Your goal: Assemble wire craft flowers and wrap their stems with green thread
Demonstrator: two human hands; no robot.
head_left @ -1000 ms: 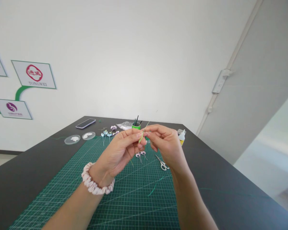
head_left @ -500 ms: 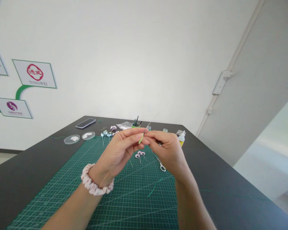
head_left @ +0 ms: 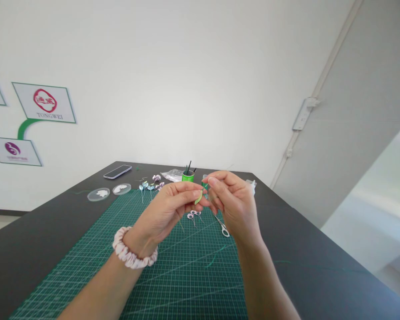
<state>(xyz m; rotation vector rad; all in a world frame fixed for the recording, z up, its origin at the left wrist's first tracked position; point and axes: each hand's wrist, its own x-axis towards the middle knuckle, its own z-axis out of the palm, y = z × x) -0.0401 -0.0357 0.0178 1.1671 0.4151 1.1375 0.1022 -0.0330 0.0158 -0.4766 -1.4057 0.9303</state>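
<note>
My left hand (head_left: 171,204), with a pale scrunchie (head_left: 133,249) round its wrist, pinches a small light-green leaf piece (head_left: 198,198) between thumb and fingers above the mat. Close beside it, my right hand (head_left: 236,202) is raised with thumb and fingertips drawn together. What those fingertips hold, if anything, is too small to make out. Below the hands, several small pink pieces on thin wire stems (head_left: 194,214) lie on the green cutting mat (head_left: 186,275). Scissors with white handles (head_left: 225,230) rest near the right wrist, their blades partly hidden by the hand.
Blue and pink flower pieces (head_left: 146,186) lie at the mat's far left. Behind stand a green pot with dark tools (head_left: 188,177) and a plastic bag (head_left: 171,175). Two shallow dishes (head_left: 98,194) with white pieces and a phone (head_left: 118,172) lie left. Green strips (head_left: 214,258) are on the mat.
My right hand has shifted slightly up and away from the left fingertips, turning as it rises. My left hand keeps the leaf piece. The thin stem that pointed upward no longer shows clearly.
</note>
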